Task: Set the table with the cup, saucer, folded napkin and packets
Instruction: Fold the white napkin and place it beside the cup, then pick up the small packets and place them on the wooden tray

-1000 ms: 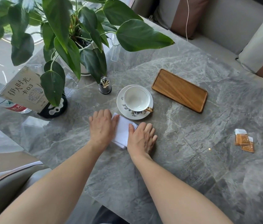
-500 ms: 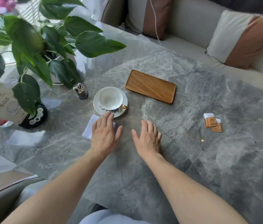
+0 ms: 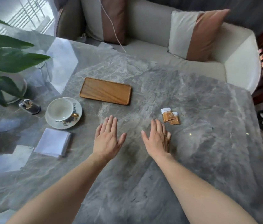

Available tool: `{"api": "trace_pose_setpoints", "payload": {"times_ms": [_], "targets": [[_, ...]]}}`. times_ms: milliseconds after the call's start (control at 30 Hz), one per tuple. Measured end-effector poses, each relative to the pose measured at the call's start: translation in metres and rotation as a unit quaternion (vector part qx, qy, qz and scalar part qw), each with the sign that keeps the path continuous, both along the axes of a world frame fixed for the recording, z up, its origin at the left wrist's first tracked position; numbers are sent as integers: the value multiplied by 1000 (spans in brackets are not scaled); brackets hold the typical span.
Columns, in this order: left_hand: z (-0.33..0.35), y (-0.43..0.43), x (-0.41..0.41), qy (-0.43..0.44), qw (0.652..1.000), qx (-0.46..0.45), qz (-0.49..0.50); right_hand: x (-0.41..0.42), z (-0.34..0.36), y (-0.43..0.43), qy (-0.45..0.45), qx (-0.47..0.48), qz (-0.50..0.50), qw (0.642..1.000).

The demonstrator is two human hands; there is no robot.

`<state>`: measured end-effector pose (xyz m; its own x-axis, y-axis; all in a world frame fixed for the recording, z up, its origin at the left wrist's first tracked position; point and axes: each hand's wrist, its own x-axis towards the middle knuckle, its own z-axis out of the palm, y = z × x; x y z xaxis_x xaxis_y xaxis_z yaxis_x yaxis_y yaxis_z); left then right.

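Note:
A white cup (image 3: 60, 109) with a gold handle stands on a patterned saucer (image 3: 75, 109) at the left of the grey marble table (image 3: 192, 143). Just in front of the saucer lies the folded white napkin (image 3: 52, 142), flat and untouched. Two orange packets (image 3: 170, 116) lie overlapping at the middle right. My left hand (image 3: 108, 138) hovers open, palm down, right of the napkin. My right hand (image 3: 157, 138) is open too, its fingertips a short way left of and below the packets. Neither hand holds anything.
A wooden tray (image 3: 105, 91) lies behind the hands. A leafy potted plant (image 3: 1, 62) and a small toothpick jar (image 3: 29, 106) stand at the far left. A cream sofa with cushions (image 3: 197, 34) runs along the table's far edge.
Both hands have left the napkin and moved right across the table; the right hand now nears the packets. The napkin stays folded by the saucer. The view has swung right.

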<state>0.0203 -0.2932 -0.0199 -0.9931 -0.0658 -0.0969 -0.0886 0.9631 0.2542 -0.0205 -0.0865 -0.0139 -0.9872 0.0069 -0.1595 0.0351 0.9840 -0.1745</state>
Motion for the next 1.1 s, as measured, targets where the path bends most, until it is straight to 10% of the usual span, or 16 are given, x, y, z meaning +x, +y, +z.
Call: {"api": "trace_pose_setpoints", "payload": {"times_ms": [1100], "targets": [[-40,213,-153,-79,980,108,147,-119,-34,131,-51,-124,-132,982]]}}
